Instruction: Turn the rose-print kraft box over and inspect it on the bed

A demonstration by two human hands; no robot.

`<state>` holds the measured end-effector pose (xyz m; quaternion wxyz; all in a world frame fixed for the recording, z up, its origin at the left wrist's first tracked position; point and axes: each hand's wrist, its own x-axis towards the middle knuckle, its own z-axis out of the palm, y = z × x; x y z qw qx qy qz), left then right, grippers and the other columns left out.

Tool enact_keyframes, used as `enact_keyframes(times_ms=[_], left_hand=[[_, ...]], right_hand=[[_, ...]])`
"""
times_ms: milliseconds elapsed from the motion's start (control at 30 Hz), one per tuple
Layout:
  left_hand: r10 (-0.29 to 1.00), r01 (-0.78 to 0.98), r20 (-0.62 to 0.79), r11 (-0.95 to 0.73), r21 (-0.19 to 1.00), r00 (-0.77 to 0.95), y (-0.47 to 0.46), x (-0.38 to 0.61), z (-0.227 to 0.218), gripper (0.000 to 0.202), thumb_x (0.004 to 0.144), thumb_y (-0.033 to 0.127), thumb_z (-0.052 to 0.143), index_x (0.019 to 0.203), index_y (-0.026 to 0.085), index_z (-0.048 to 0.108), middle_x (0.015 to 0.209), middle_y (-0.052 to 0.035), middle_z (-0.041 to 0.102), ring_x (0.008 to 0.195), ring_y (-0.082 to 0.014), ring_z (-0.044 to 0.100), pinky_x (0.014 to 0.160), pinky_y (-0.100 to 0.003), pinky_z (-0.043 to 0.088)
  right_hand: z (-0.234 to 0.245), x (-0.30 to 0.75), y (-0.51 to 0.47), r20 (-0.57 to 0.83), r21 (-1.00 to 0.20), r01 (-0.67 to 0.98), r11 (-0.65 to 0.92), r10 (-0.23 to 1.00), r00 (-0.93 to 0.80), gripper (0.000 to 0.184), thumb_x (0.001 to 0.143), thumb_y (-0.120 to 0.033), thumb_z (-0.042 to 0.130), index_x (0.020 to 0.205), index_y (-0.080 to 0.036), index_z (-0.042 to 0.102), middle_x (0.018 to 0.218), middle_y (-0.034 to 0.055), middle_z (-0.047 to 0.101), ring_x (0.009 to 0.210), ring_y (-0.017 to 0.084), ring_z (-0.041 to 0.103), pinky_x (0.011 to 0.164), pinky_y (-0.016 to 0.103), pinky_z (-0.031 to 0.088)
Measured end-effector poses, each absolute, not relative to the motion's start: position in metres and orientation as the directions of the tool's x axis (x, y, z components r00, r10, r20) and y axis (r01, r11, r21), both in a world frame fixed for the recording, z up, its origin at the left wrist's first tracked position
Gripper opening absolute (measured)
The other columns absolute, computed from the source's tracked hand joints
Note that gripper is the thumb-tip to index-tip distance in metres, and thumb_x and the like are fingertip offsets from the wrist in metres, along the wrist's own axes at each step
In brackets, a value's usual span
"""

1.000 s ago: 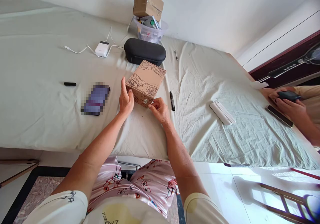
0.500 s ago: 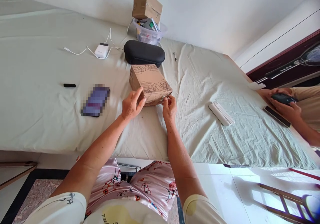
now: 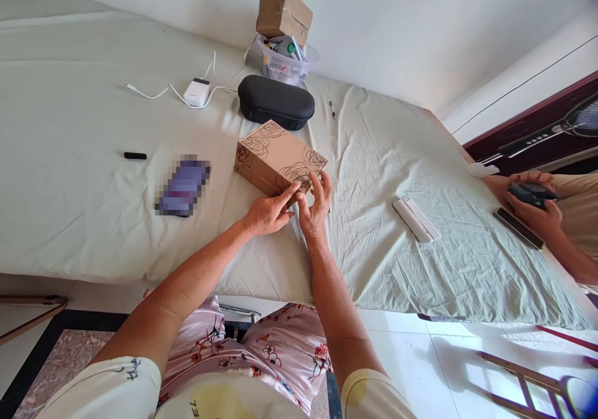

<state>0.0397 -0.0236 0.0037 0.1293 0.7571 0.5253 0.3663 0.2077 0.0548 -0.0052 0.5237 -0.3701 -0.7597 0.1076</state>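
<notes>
A brown cardboard box (image 3: 275,154) with black scribbled rose-like line drawings sits at an angle on the cloth-covered table, one corner pointing my way. My left hand (image 3: 271,213) reaches to its near corner, index finger stretched along the lower edge and the other fingers loosely apart. At the same corner, my right hand (image 3: 316,208) has its fingers spread and raised against the near right side. Both hands' fingertips are close together there, and they partly hide that end of the box. A small dark tip shows beside my right hand; I cannot make out what it belongs to.
Behind the box lies a black zip case (image 3: 276,101), with a clear plastic basket (image 3: 289,70) bearing a carton (image 3: 284,13). Leftward are a phone (image 3: 183,185), a black stick (image 3: 135,155) and a white power bank (image 3: 197,92). A white pouch (image 3: 415,218) and another person's hands (image 3: 537,210) are right.
The box has been turned on the table, so a long side now faces front left. My left hand has moved right, close to my right hand, whose fingers have spread.
</notes>
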Motion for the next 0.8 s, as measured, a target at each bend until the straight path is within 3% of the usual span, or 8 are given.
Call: enact_keyframes(times_ms=[133, 233, 333, 600, 800], left_hand=[[0.888, 0.769, 0.440, -0.373, 0.519, 0.134, -0.021, 0.036, 0.004, 0.066, 0.105, 0.027, 0.052, 0.170, 0.024, 0.043, 0.108, -0.0072, 0.081, 0.089, -0.0197, 0.076, 0.078, -0.027, 0.057], [0.874, 0.858, 0.484, -0.271, 0.436, 0.030, -0.019, 0.030, 0.005, 0.055, 0.107, 0.027, 0.046, 0.161, 0.029, 0.058, 0.095, -0.0068, 0.076, 0.083, -0.0200, 0.072, 0.076, -0.027, 0.055], [0.853, 0.896, 0.516, -0.169, 0.411, -0.076, -0.016, 0.022, 0.006, 0.054, 0.106, 0.027, 0.047, 0.158, 0.029, 0.062, 0.088, -0.0067, 0.071, 0.080, -0.0202, 0.069, 0.072, -0.027, 0.051], [0.664, 0.801, 0.595, 0.008, 0.599, -0.452, -0.005, -0.008, 0.003, 0.051, 0.105, 0.037, 0.048, 0.149, 0.026, 0.071, 0.087, -0.0074, 0.070, 0.075, -0.0223, 0.061, 0.068, -0.030, 0.048], [0.504, 0.744, 0.638, 0.013, 0.668, -0.582, 0.000, -0.019, 0.001, 0.047, 0.108, 0.047, 0.050, 0.138, 0.024, 0.078, 0.093, -0.0105, 0.064, 0.086, -0.0245, 0.061, 0.088, -0.037, 0.054]], right_hand=[[-0.005, 0.206, 0.057, 0.736, -0.537, 0.452, 0.713, 0.657, -0.161, 0.054, 0.107, -0.065, 0.055, 0.141, -0.026, 0.069, 0.162, 0.0176, 0.048, 0.148, 0.032, 0.056, 0.118, 0.059, 0.055], [-0.003, 0.205, 0.056, 0.732, -0.568, 0.426, 0.704, 0.669, -0.130, 0.048, 0.109, -0.060, 0.055, 0.137, -0.025, 0.072, 0.158, 0.0172, 0.054, 0.146, 0.031, 0.058, 0.114, 0.055, 0.059], [0.001, 0.207, 0.056, 0.748, -0.559, 0.424, 0.712, 0.654, -0.112, 0.045, 0.109, -0.058, 0.056, 0.130, -0.023, 0.076, 0.152, 0.0168, 0.060, 0.141, 0.029, 0.062, 0.116, 0.054, 0.058], [0.002, 0.215, 0.063, 0.744, -0.586, 0.411, 0.699, 0.665, -0.070, 0.044, 0.112, -0.055, 0.051, 0.126, -0.023, 0.077, 0.147, 0.0149, 0.065, 0.137, 0.027, 0.065, 0.118, 0.053, 0.056], [0.002, 0.217, 0.067, 0.741, -0.590, 0.428, 0.684, 0.670, -0.049, 0.047, 0.112, -0.057, 0.048, 0.125, -0.023, 0.078, 0.142, 0.0139, 0.066, 0.135, 0.026, 0.065, 0.119, 0.054, 0.055]])
